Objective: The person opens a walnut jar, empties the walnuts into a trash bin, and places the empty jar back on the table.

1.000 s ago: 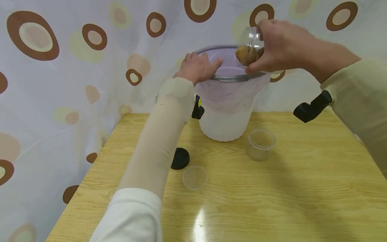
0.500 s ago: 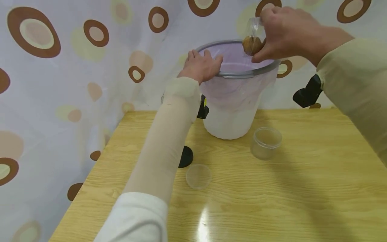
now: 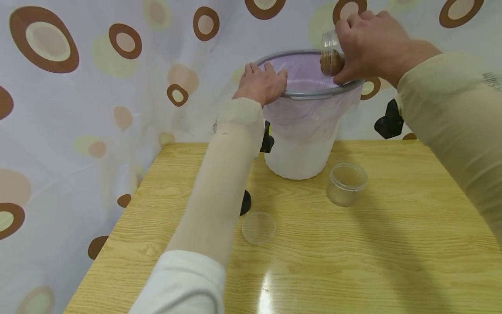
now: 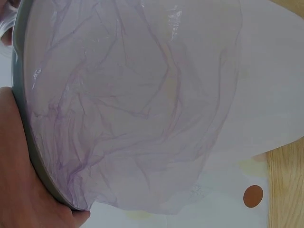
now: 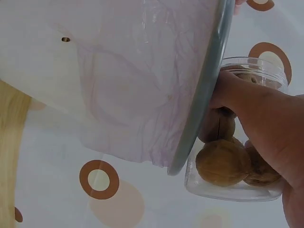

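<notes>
My right hand grips a clear screw-neck jar tipped onto its side, mouth pointing left, over the right part of the bin's rim. Several walnuts lie inside the jar; the hand hides some. A white bin stands upright at the table's back, lined with a translucent purple bag under a grey rim. My left hand rests on the left side of that rim, fingers loosely spread. The bin's bottom is hidden from view.
On the wooden table, a second clear jar stands lidless right of the bin. A clear disc lies flat nearer me, beside a black lid partly covered by my left sleeve. A patterned curtain hangs behind.
The head view has shifted slightly, so the bin appears further right. My right hand has moved a little right with the tipped jar, walnuts still inside. The left hand stays on the rim.
</notes>
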Tool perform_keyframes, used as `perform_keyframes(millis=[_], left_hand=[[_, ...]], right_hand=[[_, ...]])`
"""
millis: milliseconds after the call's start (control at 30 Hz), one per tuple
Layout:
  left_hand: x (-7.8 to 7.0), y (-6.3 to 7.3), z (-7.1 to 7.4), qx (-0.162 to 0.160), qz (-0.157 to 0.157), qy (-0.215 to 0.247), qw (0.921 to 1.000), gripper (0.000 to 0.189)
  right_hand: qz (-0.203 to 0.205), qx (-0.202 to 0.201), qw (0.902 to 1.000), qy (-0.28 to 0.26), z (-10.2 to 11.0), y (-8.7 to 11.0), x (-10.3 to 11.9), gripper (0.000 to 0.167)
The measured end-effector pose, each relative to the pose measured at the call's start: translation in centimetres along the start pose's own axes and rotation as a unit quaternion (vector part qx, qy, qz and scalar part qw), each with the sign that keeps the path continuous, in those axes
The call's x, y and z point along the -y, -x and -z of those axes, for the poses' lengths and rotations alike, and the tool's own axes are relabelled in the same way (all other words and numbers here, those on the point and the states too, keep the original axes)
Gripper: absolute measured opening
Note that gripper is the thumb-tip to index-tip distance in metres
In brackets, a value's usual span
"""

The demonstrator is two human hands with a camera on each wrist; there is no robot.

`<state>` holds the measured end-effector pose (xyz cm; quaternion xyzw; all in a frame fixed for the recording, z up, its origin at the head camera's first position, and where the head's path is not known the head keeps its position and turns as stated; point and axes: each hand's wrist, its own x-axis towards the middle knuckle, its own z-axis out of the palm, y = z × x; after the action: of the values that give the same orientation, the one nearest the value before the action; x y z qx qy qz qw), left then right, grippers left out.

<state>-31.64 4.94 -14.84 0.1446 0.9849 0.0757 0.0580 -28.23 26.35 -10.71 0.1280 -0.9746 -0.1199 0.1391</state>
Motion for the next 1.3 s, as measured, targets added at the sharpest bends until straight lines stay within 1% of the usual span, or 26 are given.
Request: perform_keyframes(millis=[233,433,633,900,1133,1300], left_hand=[[-0.34,-0.32,-0.03,0.005,0.001,0.005,1.0000,0.070],[-0.59,-0.57,-0.01,0.008,0.003,0.007,0.9999,0.071],[-0.78,-0.63,-0.01,0.008,0.003,0.004,1.0000,0.071],[-0.81,-0.70,-0.13,0.006,0.007,0.004,1.0000,0.071],[-0.76,-0.76,-0.16,0.004,0.007,0.004,1.0000,0.072],[-0.86,-0.76,-0.12,0.002,0.008,0.003,1.0000,0.072]], right_hand=[[0.024,-0.014,0.9986,0.046,-0.35,0.16,-0.14,0.080],[0.032,-0.018,0.9975,0.061,-0.33,0.11,-0.09,0.069],[0.038,-0.021,0.9963,0.074,-0.49,0.05,-0.04,0.072],[0.070,-0.045,0.9909,0.106,-0.62,-0.18,0.05,0.064],[0.077,-0.041,0.9870,0.135,-0.55,-0.24,0.23,0.068],[0.087,-0.057,0.9821,0.157,-0.53,-0.24,0.16,0.069]])
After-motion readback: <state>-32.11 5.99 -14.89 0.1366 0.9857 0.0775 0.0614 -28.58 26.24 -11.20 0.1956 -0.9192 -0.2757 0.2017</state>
